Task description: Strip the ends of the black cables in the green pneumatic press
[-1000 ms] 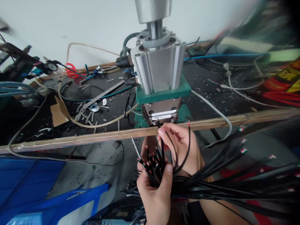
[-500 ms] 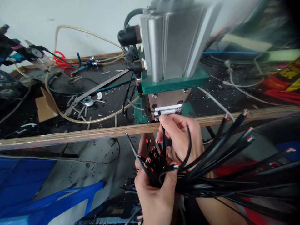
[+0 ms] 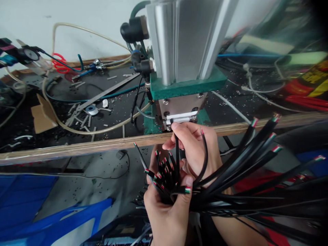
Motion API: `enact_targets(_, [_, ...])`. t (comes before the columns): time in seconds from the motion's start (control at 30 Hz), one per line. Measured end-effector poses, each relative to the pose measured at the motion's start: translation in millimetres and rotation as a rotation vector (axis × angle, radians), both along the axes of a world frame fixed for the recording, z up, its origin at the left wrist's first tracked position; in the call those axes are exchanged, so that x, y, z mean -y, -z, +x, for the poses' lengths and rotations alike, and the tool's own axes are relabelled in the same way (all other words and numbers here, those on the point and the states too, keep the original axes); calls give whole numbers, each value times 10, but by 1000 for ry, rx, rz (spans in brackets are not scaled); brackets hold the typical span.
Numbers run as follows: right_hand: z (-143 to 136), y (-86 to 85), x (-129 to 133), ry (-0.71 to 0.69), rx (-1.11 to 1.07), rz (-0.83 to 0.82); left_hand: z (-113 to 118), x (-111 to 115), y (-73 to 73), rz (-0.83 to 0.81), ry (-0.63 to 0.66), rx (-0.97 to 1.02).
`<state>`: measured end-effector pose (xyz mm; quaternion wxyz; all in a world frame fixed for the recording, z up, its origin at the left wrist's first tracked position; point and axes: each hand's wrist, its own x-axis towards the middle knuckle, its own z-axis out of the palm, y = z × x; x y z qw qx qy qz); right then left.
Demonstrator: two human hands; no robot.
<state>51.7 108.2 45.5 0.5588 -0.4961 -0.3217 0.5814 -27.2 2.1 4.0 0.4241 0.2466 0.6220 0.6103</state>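
Since a second ago, the slim black cable (image 3: 177,153) in my right hand (image 3: 197,145) has gone up: its end, then showing below the white strip (image 3: 186,118) on the silver metal press with a green plate (image 3: 188,41), now overlaps that strip. At the left of the frame, the black desk with a pale wooden edge (image 3: 77,147) carries a folded piece of brown cardboard (image 3: 42,118) and a small white roll (image 3: 91,110). At lower centre, my left hand (image 3: 166,213) is curled snugly around a bundle of black cables with red, white and green ends (image 3: 165,174), thumb across the front. At centre, my right fingertips are pinched on the single cable near its end, the other fingers loosely bent. More black cables (image 3: 230,171) fan out at the right. My fingertip could get nipped, I judge, were the press to close with it this near; a bend in the cable could set its end crooked. That cable rises from my left hand to my right, its end just past the fingertips; whether it is inside the press I cannot tell.
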Motion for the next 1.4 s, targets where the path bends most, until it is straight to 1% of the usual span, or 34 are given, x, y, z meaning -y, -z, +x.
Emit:
enact_targets(0.07, [4,-3,9,-9,11,2,-53,21,43,5,57,-6])
enact_targets(0.17, [6,-30,31,-23,-30,2,-76,37,71,-3,58,22])
enact_targets(0.3, [-10,-58,41,-43,-82,-55,-28,3,-3,0,28,43])
enact_targets(0.4, [-30,-26,27,-18,-34,-26,-25,-29,-46,26,103,55])
enact_targets(0.47, [-38,6,29,5,-7,9,-39,-29,-27,32,146,68])
enact_targets(0.57, [-26,34,77,2,5,94,-36,-1,57,14,106,122])
enact_targets(0.67, [24,46,179,-48,54,83,20,39,146,0,6,186])
enact_targets(0.73, [77,72,249,-77,100,92,71,64,180,-1,-15,219])
enact_targets(0.8, [139,123,297,-89,167,202,118,84,187,10,-14,250])
enact_targets(0.9, [231,223,324,-86,212,446,167,97,169,34,-52,286])
enact_targets(0.97, [285,285,331,-117,168,524,182,96,162,45,-50,300])
enact_targets(1.03, [330,344,344,-168,111,548,188,94,173,44,-38,309])
enact_targets(1.13, [385,443,376,-269,-59,521,195,97,213,44,-40,314])
enact_targets(1.27, [414,561,381,-483,-338,379,223,108,284,53,-93,290])
enact_targets(1.3, [415,575,367,-508,-387,344,231,111,298,53,-98,282])
enact_targets(1.37, [425,577,320,-494,-455,266,245,115,309,48,-90,266])
enact_targets(1.4, [440,564,292,-490,-450,221,250,116,304,44,-82,260])
